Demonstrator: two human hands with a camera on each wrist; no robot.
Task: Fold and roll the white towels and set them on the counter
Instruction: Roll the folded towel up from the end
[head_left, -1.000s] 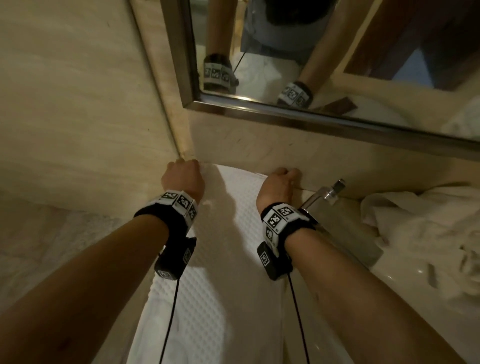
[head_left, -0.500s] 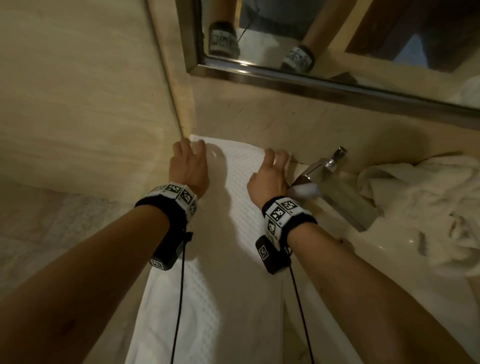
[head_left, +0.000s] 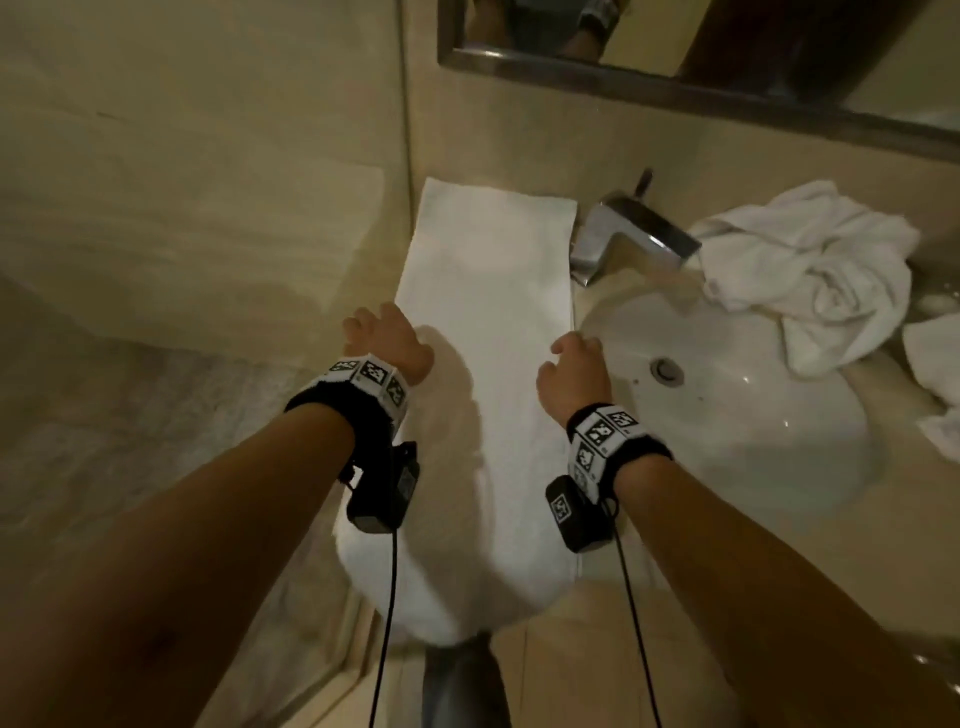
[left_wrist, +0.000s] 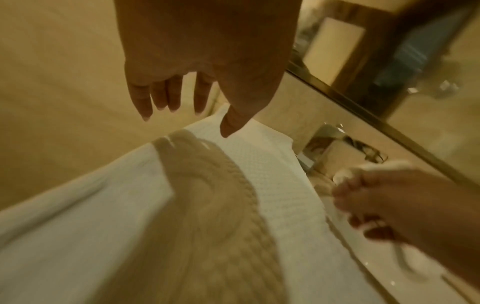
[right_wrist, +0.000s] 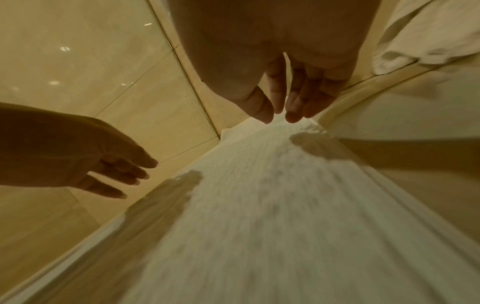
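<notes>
Towel (head_left: 488, 322), white and already folded into a long narrow strip, lies flat on the table (head_left: 613, 613) beside the sink (head_left: 737, 415), its far end up against the back wall under the mirror (head_left: 727, 62) and its near end spilling over the front edge toward the person. Both hands hover just above it, one at each long edge: the left hand (head_left: 387, 338) with fingers spread and straight, the right hand (head_left: 574, 376) relaxed with fingers loosely together, neither gripping anything. Placed either side, they look ready to smooth the strip or square its edges, which suggests the folding is done and the rolling has not begun. A second towel (head_left: 810, 275) sits crumpled in a heap past the tap (head_left: 628, 228), apparently waiting its turn, well clear of the working strip.
</notes>
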